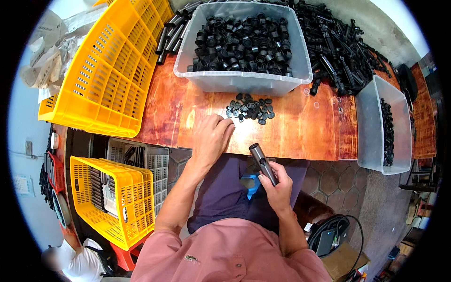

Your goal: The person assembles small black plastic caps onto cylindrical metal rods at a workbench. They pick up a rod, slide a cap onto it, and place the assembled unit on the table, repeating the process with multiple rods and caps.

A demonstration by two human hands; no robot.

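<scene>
Closest to us, our right hand (278,188) is clenched around a dark grey cylindrical tube (263,163), which tilts up and to the left above our lap, its upper end just short of the table's near edge. A blue object (251,182) sits on our lap just beside that hand; we cannot tell what it is. Our left hand (213,137) reaches forward over the near edge of the wooden table (305,131), palm down, fingers (226,126) loosely curled and pressing at the near side of a small pile of black rings (250,109); whether they pinch one we cannot tell. The pile lies on the table between that hand and a clear plastic bin (244,82), which holds a heap of short black caps (244,44) and stands toward the far edge. To the right of the bin a large heap of black tubes (333,47) spreads across the far right part of the table, with a few clear rings (315,104) scattered near it. A second clear bin (376,127) holding black parts overhangs the right end. On the left end a large yellow slotted crate (108,70) lies tilted. Below the table, to our left, a smaller yellow crate (110,202) stands beside a grey crate (141,157).
</scene>
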